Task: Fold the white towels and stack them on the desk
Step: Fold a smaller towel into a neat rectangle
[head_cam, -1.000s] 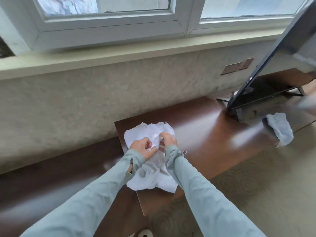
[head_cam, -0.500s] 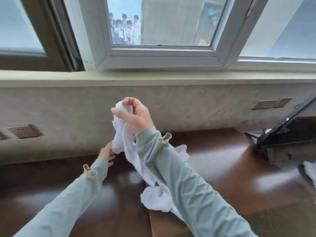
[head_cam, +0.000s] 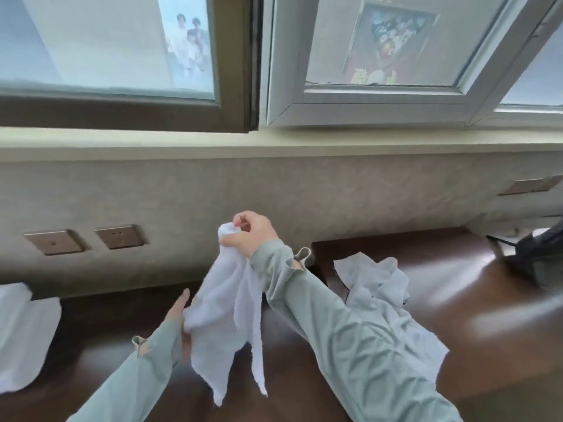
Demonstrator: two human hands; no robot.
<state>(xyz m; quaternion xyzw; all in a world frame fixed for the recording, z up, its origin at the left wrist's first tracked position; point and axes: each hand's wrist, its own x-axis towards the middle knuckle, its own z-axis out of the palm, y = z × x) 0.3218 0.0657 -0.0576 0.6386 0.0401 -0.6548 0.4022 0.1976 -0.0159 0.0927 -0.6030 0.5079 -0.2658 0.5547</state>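
Nearest to me, the left hand [head_cam: 179, 315] sat low over the dark surface [head_cam: 502, 324], its fingers against the left side of the hanging towel [head_cam: 225, 303]; most of that hand was hidden behind the cloth, so I could not tell whether its grip had closed on an edge or merely touched it. Above it the right hand [head_cam: 249, 233] had its grip closed tight, fingers and thumb bunched round the towel's top. From that grip the cloth dropped straight down, its long axis near vertical, with two ragged tails dangling just off the surface. So the towel lay below the right hand and just to the right of the left one; the left was plainly the nearer to a free lower edge, and I judged it the hand to find a corner and draw the cloth wide. Farther right, a crumpled towel pile [head_cam: 380, 287] lay unfolded on the surface. At the far left edge more white cloth [head_cam: 24, 333] rested.
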